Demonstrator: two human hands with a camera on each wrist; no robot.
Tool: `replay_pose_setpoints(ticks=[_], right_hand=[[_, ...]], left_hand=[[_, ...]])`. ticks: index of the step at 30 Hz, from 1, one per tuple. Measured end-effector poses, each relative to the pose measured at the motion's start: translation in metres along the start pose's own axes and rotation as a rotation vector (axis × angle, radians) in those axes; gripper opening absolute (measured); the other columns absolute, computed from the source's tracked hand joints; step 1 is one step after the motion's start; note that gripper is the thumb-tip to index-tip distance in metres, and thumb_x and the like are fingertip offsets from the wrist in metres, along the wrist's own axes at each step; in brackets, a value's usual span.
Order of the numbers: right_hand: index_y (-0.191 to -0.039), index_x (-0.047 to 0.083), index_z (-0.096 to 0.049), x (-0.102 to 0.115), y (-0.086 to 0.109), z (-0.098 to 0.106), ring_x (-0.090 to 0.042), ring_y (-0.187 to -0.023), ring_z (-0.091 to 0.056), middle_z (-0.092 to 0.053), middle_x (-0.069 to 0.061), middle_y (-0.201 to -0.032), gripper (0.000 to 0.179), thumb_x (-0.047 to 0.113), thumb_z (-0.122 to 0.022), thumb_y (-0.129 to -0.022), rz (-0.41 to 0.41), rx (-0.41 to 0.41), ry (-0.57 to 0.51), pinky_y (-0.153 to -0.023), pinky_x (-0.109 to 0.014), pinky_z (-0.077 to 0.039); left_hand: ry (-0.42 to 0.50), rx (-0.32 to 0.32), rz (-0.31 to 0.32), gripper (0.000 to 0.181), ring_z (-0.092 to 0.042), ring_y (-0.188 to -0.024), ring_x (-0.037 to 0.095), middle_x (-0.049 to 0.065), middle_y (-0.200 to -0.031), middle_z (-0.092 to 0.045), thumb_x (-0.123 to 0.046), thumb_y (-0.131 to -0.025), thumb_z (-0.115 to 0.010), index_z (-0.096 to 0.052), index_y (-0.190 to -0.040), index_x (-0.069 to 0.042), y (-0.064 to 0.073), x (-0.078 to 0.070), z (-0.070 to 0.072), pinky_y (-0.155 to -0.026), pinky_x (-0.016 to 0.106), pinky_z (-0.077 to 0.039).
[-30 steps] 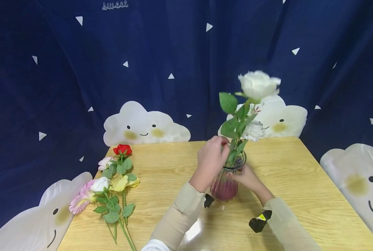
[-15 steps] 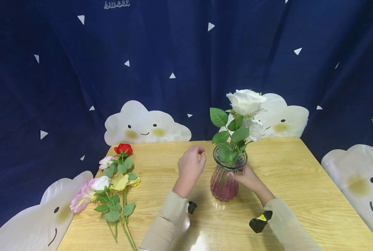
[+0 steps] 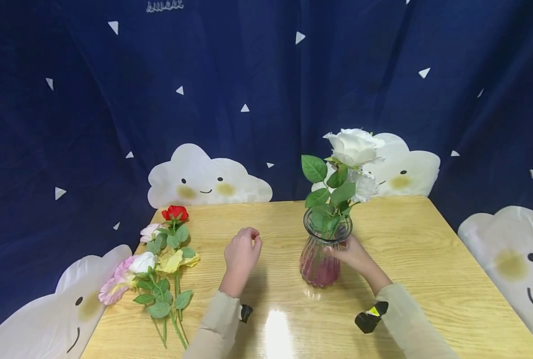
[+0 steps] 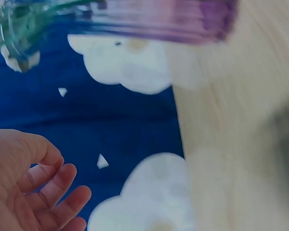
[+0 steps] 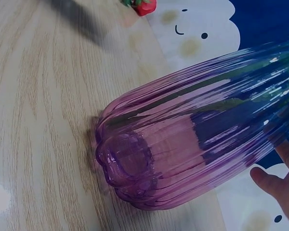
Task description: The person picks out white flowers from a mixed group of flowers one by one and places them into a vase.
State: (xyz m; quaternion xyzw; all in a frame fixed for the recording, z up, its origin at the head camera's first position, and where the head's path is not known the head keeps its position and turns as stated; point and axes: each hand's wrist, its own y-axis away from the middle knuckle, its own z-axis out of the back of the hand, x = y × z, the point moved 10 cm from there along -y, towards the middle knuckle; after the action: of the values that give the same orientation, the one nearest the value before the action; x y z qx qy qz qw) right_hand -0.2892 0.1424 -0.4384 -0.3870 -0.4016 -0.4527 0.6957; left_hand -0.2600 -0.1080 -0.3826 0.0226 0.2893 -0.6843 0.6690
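Observation:
A ribbed glass vase (image 3: 316,267), pinkish purple toward its base, stands upright on the table. My right hand (image 3: 352,255) grips it just below the flared rim, and in the right wrist view its thumb and fingers reach around the glass (image 5: 183,139). A large white rose (image 3: 355,148) with green leaves rises from the vase, in front of a ruffled white flower (image 3: 364,187). Left of the vase, my left hand (image 3: 241,255) hovers over the table with nothing in it; the left wrist view shows its fingers (image 4: 62,211) loosely bent.
At the table's left side lies a group of artificial flowers: a red rose (image 3: 175,213), a white rose (image 3: 144,263), a yellow flower (image 3: 170,262) and a pink flower (image 3: 117,282) among them. A dark blue curtain (image 3: 230,65) with cloud shapes hangs behind the wooden table (image 3: 257,219).
My left hand has let go of the white rose's stem and moved left, away from the vase. The rose has sunk lower into the vase. My right hand has kept its grip.

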Motion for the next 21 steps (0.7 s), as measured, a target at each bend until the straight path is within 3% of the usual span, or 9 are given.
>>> replay_pose_setpoints(ticks=[3,9,15,21], right_hand=[[-0.127,-0.01,-0.036,0.001,0.0,-0.001,-0.041,-0.107,-0.046,-0.047,-0.028,-0.119,0.061,0.009,-0.065,-0.078,0.003,0.006,-0.002,-0.092,-0.053,-0.034],[-0.128,-0.009,-0.034,0.006,0.0,0.001,-0.042,-0.108,-0.046,-0.045,-0.028,-0.121,0.062,0.009,-0.066,-0.078,0.012,0.01,0.0,-0.092,-0.053,-0.034],[-0.128,-0.009,-0.034,0.006,0.0,0.0,-0.041,-0.108,-0.046,-0.046,-0.029,-0.12,0.061,0.007,-0.065,-0.078,-0.001,0.015,-0.005,-0.092,-0.053,-0.034],[-0.125,-0.015,-0.034,0.029,0.005,-0.001,-0.046,-0.106,-0.045,-0.045,-0.033,-0.117,0.057,0.0,-0.063,-0.078,0.015,0.016,-0.013,-0.09,-0.055,-0.034]], left_hand=[[-0.013,0.002,0.037,0.01,-0.038,-0.043,0.008,0.001,-0.082,-0.062,-0.014,-0.083,-0.059,-0.065,-0.088,-0.009,0.007,0.021,0.003,-0.034,0.021,-0.029],[-0.019,-0.019,0.128,0.008,-0.054,-0.056,0.013,0.001,-0.08,-0.062,-0.013,-0.081,-0.059,-0.065,-0.085,-0.009,0.023,0.059,0.007,-0.039,0.025,-0.036],[-0.035,0.003,0.187,0.009,-0.052,-0.053,0.013,0.002,-0.078,-0.061,-0.011,-0.082,-0.058,-0.065,-0.084,-0.007,0.04,0.088,0.005,-0.038,0.026,-0.036],[-0.037,-0.019,0.236,0.01,-0.053,-0.054,0.017,0.005,-0.078,-0.062,-0.011,-0.082,-0.056,-0.064,-0.084,-0.006,0.052,0.115,0.009,-0.036,0.027,-0.034]])
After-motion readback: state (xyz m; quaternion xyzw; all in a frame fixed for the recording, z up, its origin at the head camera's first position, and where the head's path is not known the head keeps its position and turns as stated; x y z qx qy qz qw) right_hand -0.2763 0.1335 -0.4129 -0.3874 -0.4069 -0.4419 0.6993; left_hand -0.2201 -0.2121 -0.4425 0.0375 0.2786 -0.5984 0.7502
